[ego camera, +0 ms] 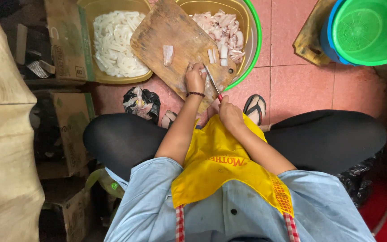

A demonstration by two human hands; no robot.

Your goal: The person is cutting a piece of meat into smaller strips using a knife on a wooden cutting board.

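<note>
While worn brown cardboard boxes [70, 42] with green-edged labels stand at the left, a seated person works over a wooden cutting board [166, 40] laid across two yellow basins [88, 9]. Closed around a red-handled knife [212, 83], the right hand [230, 114] slices. Curled fingertips of the left hand [195, 78] pin a pale strip [204, 71] just beside the blade.

Soft, even daylight from above, bright on the pink floor tiles [301, 85]. Dim, murky corners left and right. Sharp centre, slight wide-angle stretch at edges.
</note>
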